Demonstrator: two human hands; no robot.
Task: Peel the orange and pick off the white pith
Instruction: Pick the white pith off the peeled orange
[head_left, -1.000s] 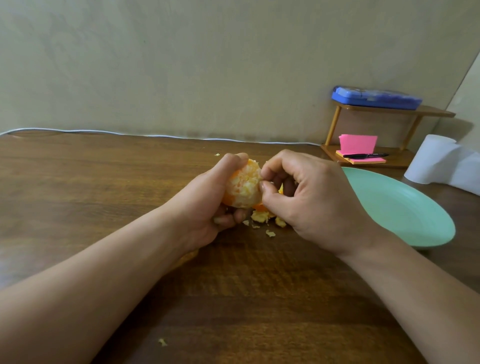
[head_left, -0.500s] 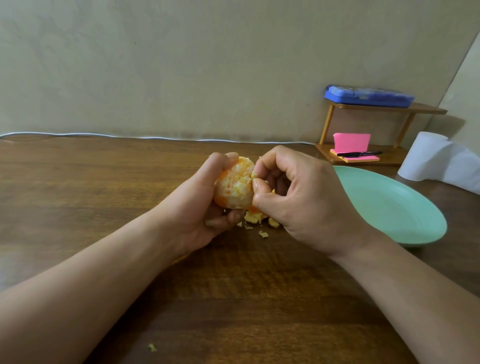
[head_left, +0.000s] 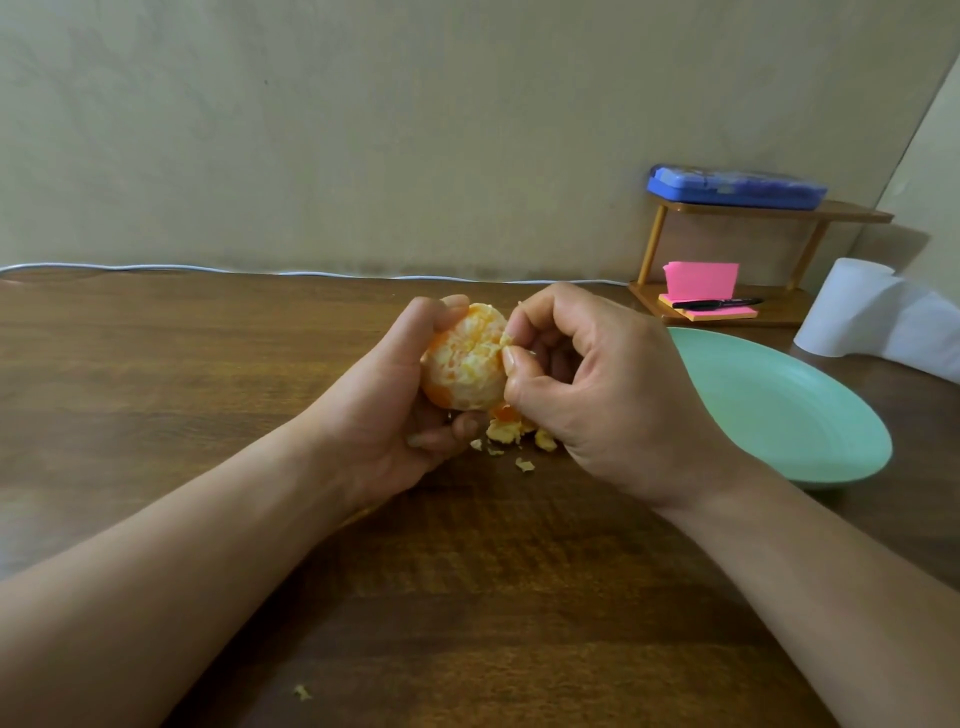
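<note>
We see the left hand (head_left: 395, 410) curled round the orange (head_left: 462, 364), thumb over its top and fingers cupped beneath, so the fruit sits in the palm and is lifted just off the table (head_left: 467, 597). The right hand (head_left: 613, 395) is against the orange's right side, with its thumb and forefinger closed on a small tag of pith (head_left: 505, 340) at the fruit's edge and the other fingers curled behind. Compared with half a second ago, both hands hold much the same pose. The thumb tip now sits a little higher on the orange's side, and the tag of pith shows between the two fingertips. The orange is mostly bare and pale, with a streak of orange skin on its left flank. Directly below it, between the two hands, a heap of peel scraps (head_left: 506, 431) lies on the wood, and one stray crumb (head_left: 301, 691) lies at the near edge. To the right of the right hand is a green plate (head_left: 789, 410). Farther right stands a white paper roll (head_left: 852, 312). At the far right a small wooden shelf (head_left: 852, 213) carries a blue case (head_left: 737, 186) on top and pink notes (head_left: 701, 280) with a black pen (head_left: 717, 302) below.
</note>
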